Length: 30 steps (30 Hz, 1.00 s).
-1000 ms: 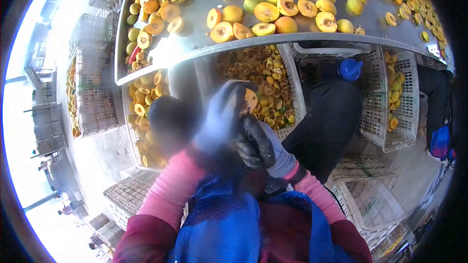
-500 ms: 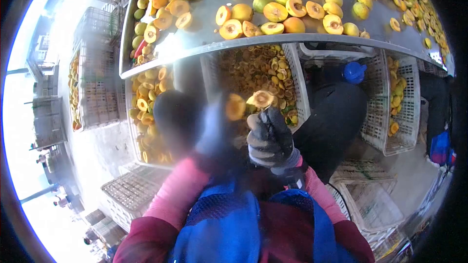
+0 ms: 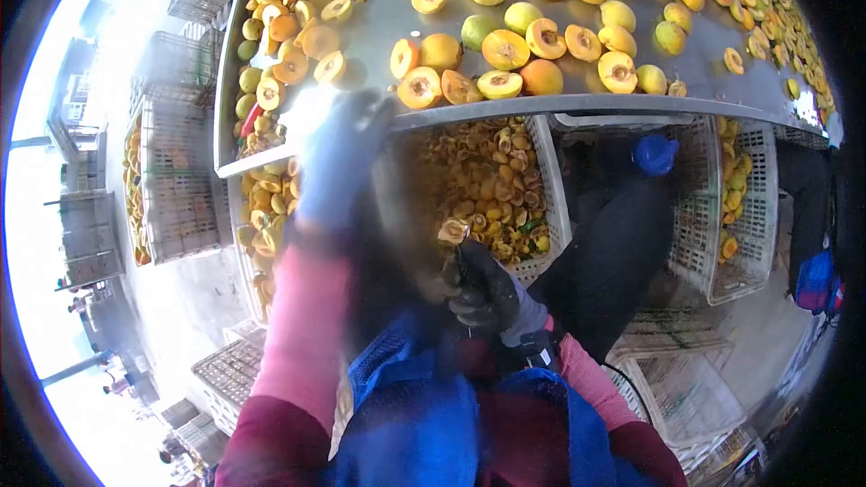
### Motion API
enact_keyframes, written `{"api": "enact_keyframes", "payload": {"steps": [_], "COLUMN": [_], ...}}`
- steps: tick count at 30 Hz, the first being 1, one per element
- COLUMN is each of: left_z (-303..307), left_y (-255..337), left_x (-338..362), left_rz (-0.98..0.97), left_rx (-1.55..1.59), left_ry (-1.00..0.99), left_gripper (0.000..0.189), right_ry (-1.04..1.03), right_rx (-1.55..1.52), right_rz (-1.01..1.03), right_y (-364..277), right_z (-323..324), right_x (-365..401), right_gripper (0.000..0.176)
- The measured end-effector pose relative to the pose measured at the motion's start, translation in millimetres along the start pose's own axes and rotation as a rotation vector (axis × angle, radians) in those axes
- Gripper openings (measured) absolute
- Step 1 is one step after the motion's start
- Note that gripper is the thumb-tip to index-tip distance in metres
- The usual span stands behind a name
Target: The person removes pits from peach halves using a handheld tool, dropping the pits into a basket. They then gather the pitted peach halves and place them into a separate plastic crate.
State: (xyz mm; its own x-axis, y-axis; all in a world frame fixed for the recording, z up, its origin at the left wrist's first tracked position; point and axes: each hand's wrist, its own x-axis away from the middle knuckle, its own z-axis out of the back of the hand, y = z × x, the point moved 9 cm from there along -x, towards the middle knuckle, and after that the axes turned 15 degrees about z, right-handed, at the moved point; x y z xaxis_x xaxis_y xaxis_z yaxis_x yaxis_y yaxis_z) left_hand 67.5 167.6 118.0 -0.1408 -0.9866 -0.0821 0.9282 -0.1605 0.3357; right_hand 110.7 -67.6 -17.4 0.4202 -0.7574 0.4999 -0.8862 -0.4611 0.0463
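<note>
Right hand (image 3: 487,293) holds up a piece of fruit (image 3: 454,232) before the worktop (image 3: 379,36)

The right hand is curled closed, the piece poking out past it. The left hand (image 3: 338,158) is blurred at the worktop's near edge; how far open it is, or what it holds, I cannot tell. Beneath that edge, a crate (image 3: 552,182) contains fruit scraps (image 3: 487,162). Halved fruits (image 3: 505,50) lie on the worktop.
</note>
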Motion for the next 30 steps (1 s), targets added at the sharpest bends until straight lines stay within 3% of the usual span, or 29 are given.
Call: {"api": "enact_keyframes", "payload": {"steps": [1,3,6,7,9,12,13,15,16,18,19,20,23,24,26,27,28,30], "left_z": [-26,-102,-121,-129,-123,-60,-51,-44,-34,-25,-41,-43,-54,-57,-57,-54,-52,-42], "left_y": [22,-10,8,5,-3,24,24,29,30,27,-5,-13,-28,-31,-29,-25,-21,-16], "left_x": [-11,-54,-75,-72,-66,-33,-15,30,42,57,56,60,76,81,91,94,99,104], "left_rz": [-0.255,0.02,-0.131,0.019,0.156,-0.081,-0.115,0.057,-0.083,-0.17,0.329,0.341,0.421,0.453,0.323,0.35,0.377,0.203], "left_rx": [-0.087,-0.133,0.091,0.572,0.509,0.545,0.577,0.898,0.683,0.45,0.909,0.943,1.001,1.013,0.858,0.897,0.936,0.766], "left_ry": [-0.008,-0.223,-0.416,-0.684,-0.661,-0.222,-0.181,-0.359,-0.24,-0.149,-0.346,-0.361,-0.402,-0.413,-0.294,-0.296,-0.296,-0.095], "left_gripper": [0.04,0.049,0.057,0.055,0.047,0.04,0.044,0.045,0.045,0.03,0.029,0.03,0.029,0.028,0.027,0.027,0.029,0.029], "right_ry": [0.066,0.116,0.099,0.081,-0.034,-0.25,-0.329,-0.266,-0.241,0.012,0.136,0.127,0.094,0.085,0.124,0.14,0.14,0.169], "right_rx": [0.006,0.133,0.159,0.137,-0.05,-0.188,-0.211,-0.005,0.106,0.462,0.642,0.54,0.8,0.86,1.369,1.629,1.639,1.65], "right_rz": [0.006,0.088,0.149,0.156,0.081,0.097,0.12,0.303,0.392,0.447,0.469,0.497,0.518,0.789,1.014,1.12,1.026,1.115], "right_y": [0,-8,-22,-24,-23,-42,-48,-69,-79,-81,-84,-81,-79,-83,-82,-82,-82,-76], "right_z": [6,26,30,29,9,-54,-76,-85,-88,-43,-24,-18,-46,-61,-65,-76,-78,-71], "right_x": [1,-4,-10,-11,-12,9,16,-4,-10,-28,-34,-34,-16,-6,1,6,7,7], "right_gripper": [0.049,0.049,0.049,0.048,0.047,0.039,0.036,0.037,0.038,0.039,0.04,0.041,0.038,0.035,0.035,0.034,0.036,0.038]}}
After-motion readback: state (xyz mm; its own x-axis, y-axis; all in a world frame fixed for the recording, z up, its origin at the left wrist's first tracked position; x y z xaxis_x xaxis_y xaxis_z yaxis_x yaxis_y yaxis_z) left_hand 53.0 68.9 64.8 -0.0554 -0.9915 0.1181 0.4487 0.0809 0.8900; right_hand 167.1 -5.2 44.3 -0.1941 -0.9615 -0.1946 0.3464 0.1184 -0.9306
